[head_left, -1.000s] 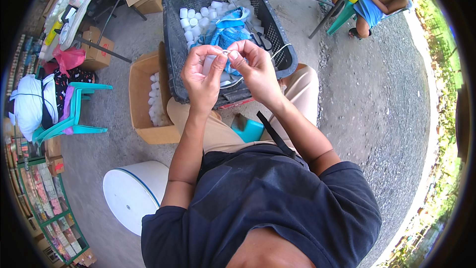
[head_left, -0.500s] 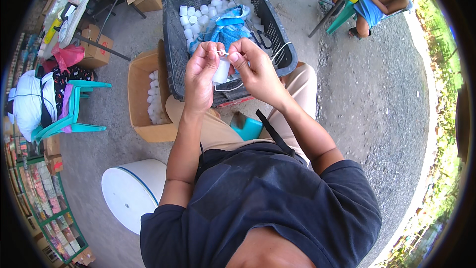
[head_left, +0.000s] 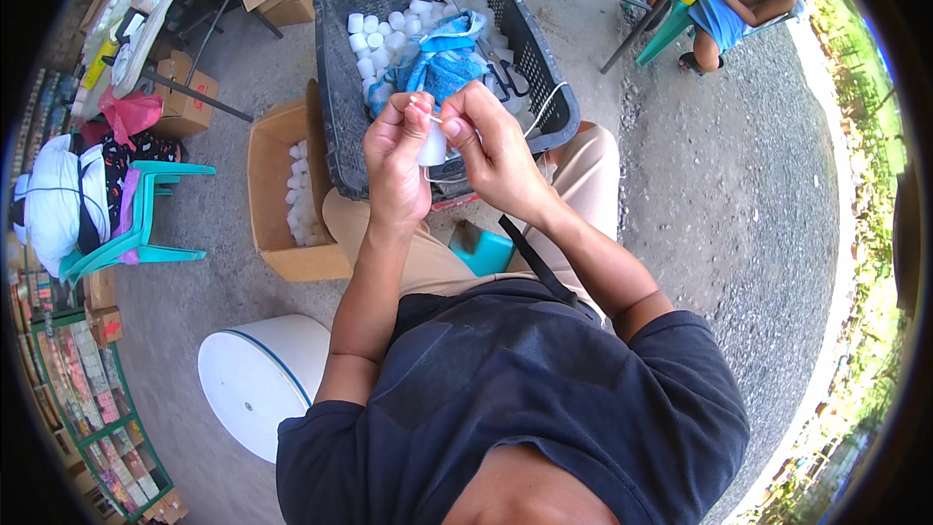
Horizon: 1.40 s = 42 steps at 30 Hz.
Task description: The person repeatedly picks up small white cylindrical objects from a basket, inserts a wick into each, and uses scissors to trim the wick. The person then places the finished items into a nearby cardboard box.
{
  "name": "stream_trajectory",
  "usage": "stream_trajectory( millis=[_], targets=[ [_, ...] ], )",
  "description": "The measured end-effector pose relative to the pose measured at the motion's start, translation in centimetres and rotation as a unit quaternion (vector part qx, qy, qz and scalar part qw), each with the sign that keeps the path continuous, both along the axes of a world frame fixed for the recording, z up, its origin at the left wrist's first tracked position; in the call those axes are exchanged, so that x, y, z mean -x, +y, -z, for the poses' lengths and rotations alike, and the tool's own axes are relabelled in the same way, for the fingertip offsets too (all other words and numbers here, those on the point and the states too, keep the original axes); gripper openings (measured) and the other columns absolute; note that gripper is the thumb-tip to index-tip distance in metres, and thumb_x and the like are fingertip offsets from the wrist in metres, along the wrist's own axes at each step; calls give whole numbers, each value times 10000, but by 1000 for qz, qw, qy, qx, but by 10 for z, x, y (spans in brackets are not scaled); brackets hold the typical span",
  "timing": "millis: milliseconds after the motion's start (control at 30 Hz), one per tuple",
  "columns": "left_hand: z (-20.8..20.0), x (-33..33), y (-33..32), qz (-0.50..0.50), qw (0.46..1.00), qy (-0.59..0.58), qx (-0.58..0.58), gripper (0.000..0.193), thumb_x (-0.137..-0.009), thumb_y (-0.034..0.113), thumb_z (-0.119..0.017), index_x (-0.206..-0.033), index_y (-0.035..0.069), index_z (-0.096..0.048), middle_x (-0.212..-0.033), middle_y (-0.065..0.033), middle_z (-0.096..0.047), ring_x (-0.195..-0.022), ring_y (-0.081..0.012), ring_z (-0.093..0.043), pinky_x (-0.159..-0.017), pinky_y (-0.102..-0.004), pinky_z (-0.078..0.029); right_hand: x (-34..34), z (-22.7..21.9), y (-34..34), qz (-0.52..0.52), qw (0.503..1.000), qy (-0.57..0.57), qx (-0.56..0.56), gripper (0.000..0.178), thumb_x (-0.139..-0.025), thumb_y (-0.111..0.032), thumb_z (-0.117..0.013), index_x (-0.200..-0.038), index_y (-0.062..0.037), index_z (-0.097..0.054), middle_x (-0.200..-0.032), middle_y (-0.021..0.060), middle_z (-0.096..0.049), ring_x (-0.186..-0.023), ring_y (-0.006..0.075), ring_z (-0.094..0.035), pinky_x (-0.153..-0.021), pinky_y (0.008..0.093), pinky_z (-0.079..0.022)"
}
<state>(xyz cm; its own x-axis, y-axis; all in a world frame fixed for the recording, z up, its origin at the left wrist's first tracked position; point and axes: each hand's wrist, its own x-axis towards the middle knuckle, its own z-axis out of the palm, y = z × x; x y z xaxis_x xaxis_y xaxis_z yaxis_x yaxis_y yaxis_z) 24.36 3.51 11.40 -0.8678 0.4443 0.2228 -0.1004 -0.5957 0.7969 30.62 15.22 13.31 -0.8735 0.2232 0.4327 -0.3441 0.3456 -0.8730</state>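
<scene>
Over the near end of a black plastic crate (head_left: 342, 151), both my hands are closed in pinches on a thin white cord (head_left: 434, 119). My left hand (head_left: 397, 157) grips it between thumb and fingers, with a short end poking up above the fingertips. Just to the right, my right hand (head_left: 501, 156) pinches the same cord. A white cylinder (head_left: 433, 148) hangs between the hands, partly hidden by the fingers; how it joins the cord cannot be made out. More cord loops below and runs over the crate's right rim. Inside lie several white cylinders (head_left: 374, 40), a blue cloth (head_left: 447, 63) and dark-handled scissors (head_left: 513, 81).
An open cardboard box (head_left: 277, 258) with white cylinders stands left of the crate. Nearby are a white round container (head_left: 255, 391), a teal chair (head_left: 146, 214) bearing bags, and a table (head_left: 146, 44). At far right, another person (head_left: 724, 19) sits by a table.
The small loop of cord between my fingertips now shows as a straighter piece. My hands have dropped slightly, and the cord's end now sticks up from my left fingertips.
</scene>
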Motion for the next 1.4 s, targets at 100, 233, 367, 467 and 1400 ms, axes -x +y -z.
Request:
stream_trajectory(
  millis=[100,233,367,467,1400],
  targets=[
    [-6,19,-4,-70,996,-16,-58,220,-984,270,-511,-1056,63,-521,-987,-31,-541,-876,-150,-550,-824,-291,-453,6,14,-8,-2,999,-35,38,151,-932,-134,-553,-961,13,-539,-912,171,-581,-831,320,-575,-717,409,-450],
    [-6,20,9,-96,993,68,19,408,-988,250,-491,-1320,37,-385,-1302,-142,-436,-1128,-244,-512,-976,-371,-418,21,26,-17,18,997,-76,-23,154,-920,-133,-534,-961,16,-541,-861,231,-597,-819,411,-590,-691,442,-464],
    [15,29,-14,85,988,-126,-18,432,-973,261,-510,-1331,44,-404,-1393,-198,-422,-1295,-324,-421,-1056,-428,-364,34,29,-10,66,994,-7,-91,94,-879,-96,-533,-887,-3,-535,-816,215,-588,-793,419,-585,-650,465,-456],
    [28,44,-40,106,967,-218,-73,424,-955,287,-536,-1281,32,-446,-1344,-219,-482,-1259,-333,-471,-1053,-459,-380,28,39,4,-42,978,-42,-200,64,-882,-52,-537,-862,5,-558,-782,178,-601,-755,373,-599,-653,399,-477],
    [4,21,-15,-47,947,198,248,523,-919,394,-609,-1222,-25,-524,-982,-56,-606,-850,-96,-548,-730,-228,-459,13,-40,43,-84,979,95,162,586,-841,-57,-683,-1325,-7,-355,-1042,127,-600,-952,230,-636,-846,322,-507]
  ],
)
